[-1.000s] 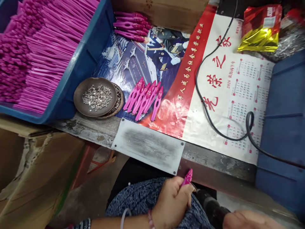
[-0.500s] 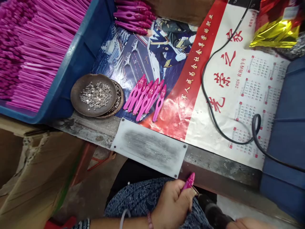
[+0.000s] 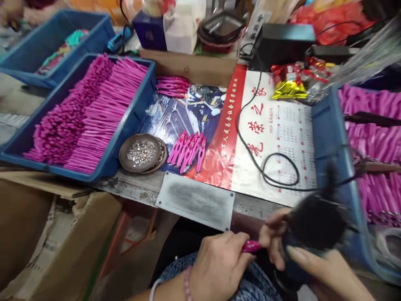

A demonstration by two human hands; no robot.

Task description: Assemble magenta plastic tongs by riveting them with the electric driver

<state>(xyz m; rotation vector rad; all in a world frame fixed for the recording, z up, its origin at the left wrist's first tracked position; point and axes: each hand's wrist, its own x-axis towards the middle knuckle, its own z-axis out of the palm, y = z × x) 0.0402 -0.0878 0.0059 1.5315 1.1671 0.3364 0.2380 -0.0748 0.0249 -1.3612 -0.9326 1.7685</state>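
Observation:
In the head view my left hand (image 3: 219,261) is closed around a pink plier-shaped tool (image 3: 251,246), just off the table's front edge. My right hand (image 3: 328,269) grips a dark electric screwdriver (image 3: 316,223), blurred by motion. Fingertips of that hand are at the exposed tip of the pink tool; whether they pinch it I cannot tell. The screwdriver's bit cannot be made out. Beyond my hands, several similar pink tools (image 3: 187,151) lie in a group on the poster. A brown dish (image 3: 125,156) of small metal parts sits left of them.
A blue crate (image 3: 108,165) of pink handles stands left, another blue crate (image 3: 326,121) with pink tools right. A scuffed pale plate (image 3: 196,200) is fixed at the table edge. A black cable (image 3: 239,121) loops over the calendar poster (image 3: 247,167). Red-gold packets (image 3: 290,83) lie behind.
The view has tilted up, showing more of the table's back and the right crate. My right hand has come up with the screwdriver, its fingers now beside the pink tool, which points further right.

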